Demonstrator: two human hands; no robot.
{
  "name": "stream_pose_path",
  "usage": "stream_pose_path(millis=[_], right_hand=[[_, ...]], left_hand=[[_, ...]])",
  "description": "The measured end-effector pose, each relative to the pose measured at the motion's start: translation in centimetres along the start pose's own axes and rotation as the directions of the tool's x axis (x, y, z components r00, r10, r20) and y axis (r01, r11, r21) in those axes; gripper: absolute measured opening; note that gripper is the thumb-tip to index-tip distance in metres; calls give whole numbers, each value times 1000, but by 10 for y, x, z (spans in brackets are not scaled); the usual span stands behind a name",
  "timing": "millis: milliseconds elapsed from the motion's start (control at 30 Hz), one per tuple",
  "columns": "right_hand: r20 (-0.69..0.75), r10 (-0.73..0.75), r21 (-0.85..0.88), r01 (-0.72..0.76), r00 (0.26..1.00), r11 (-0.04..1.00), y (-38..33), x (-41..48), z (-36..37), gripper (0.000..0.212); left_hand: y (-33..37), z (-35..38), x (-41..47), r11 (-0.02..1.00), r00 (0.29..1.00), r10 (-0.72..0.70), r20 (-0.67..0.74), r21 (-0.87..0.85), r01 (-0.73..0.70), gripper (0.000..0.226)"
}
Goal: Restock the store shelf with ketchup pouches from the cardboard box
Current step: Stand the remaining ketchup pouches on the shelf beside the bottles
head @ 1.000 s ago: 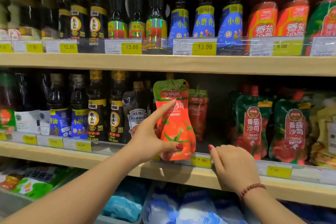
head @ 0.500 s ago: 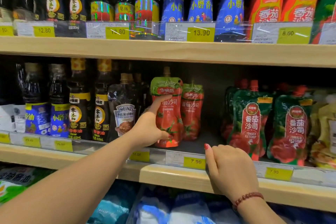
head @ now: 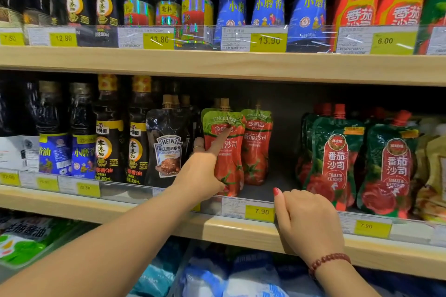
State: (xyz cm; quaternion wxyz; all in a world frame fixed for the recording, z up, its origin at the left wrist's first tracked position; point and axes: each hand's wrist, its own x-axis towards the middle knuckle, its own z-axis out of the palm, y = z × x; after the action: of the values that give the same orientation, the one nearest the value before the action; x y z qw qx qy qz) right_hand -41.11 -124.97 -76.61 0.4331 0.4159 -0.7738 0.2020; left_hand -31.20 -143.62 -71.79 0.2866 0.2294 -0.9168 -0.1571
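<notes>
My left hand (head: 201,175) grips a red ketchup pouch (head: 230,152) with a green top. Its forefinger lies straight up the pouch's front. The pouch stands upright on the middle shelf (head: 144,212), near the front. Beside it, slightly further back on its right, stands a second matching pouch (head: 257,149). A third cap shows just behind the held one. My right hand (head: 309,222) rests on the shelf's front price rail (head: 243,208), with its fingers curled over the top and its thumb against the front. The cardboard box is out of view.
Heinz black pouches (head: 167,144) and dark bottles stand left of the held pouch. Green-and-red tomato ketchup pouches (head: 336,159) stand to the right, past a bare gap of shelf floor (head: 284,171). The upper shelf (head: 217,62) hangs close overhead. Blue bags lie below.
My left hand has carried the pouch from over the shelf's front edge back onto the shelf, next to the other pouch. My right hand stays on the rail.
</notes>
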Motion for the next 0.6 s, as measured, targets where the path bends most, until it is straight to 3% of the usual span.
stream_pose_path(millis=[67,167,333,500,600], right_hand=[[-11,1,-1,-1,1000,1000,0,0,-1,43],[-10,6,2,-6,1000,1000,-1,-1,0,44],[-12,15,14,-15,1000,1000,-1,-1,0,43],[-3,21,20,-20,1000,1000,0,-2,2,44],[0,20,22,-20,1000,1000,0,-2,2,45]], left_hand=[[6,6,-6,981,988,3,-157,193,28,108],[13,15,-8,973,966,-23,-256,217,81,116],[16,18,1,977,971,-109,-215,157,144,118],[11,22,12,967,956,-252,-151,-6,254,108],[5,25,18,963,957,-266,-118,20,271,98]])
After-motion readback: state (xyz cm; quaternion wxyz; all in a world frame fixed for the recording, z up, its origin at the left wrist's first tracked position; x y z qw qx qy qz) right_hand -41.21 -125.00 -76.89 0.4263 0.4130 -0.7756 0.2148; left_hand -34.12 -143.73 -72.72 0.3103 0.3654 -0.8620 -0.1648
